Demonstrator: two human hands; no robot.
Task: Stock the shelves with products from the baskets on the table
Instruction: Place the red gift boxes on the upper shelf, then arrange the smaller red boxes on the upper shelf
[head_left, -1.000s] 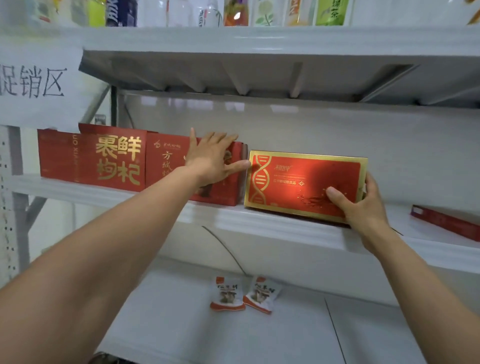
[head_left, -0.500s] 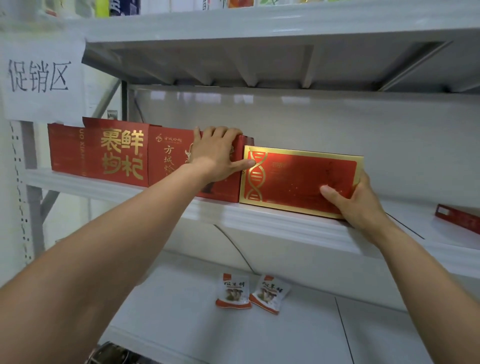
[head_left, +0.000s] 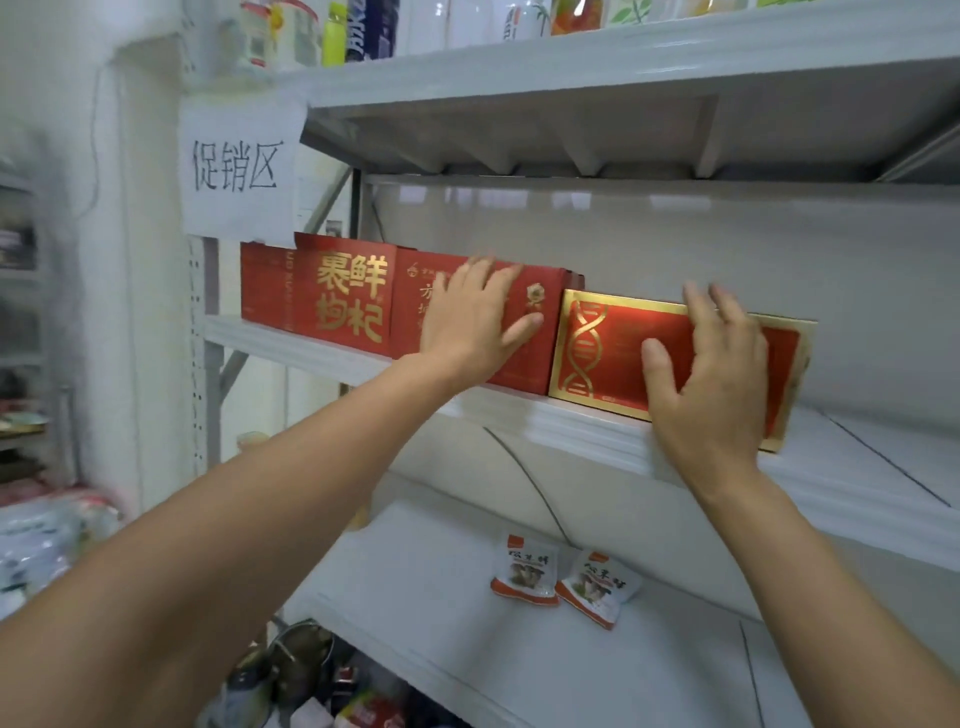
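**Q:** Middle shelf (head_left: 571, 421), load status?

**A:** A row of red boxes stands upright along the front edge, from 10 o'clock to 3 o'clock of the view. In order: plain red box (head_left: 262, 286), gold-lettered box (head_left: 353, 301), emblem box (head_left: 540, 332), gold-framed helix box (head_left: 613, 348). Neighbouring boxes stand side by side with no visible gap.

**Q:** Lower shelf (head_left: 441, 597)?

**A:** Two snack packets (head_left: 524, 574) lie flat at 5 o'clock, edges touching, near the rear wall.

**Q:** Top shelf (head_left: 623, 57)?

**A:** Bottles and cartons (head_left: 332, 36) stand at 11 to 1 o'clock. Only their lower parts are visible.
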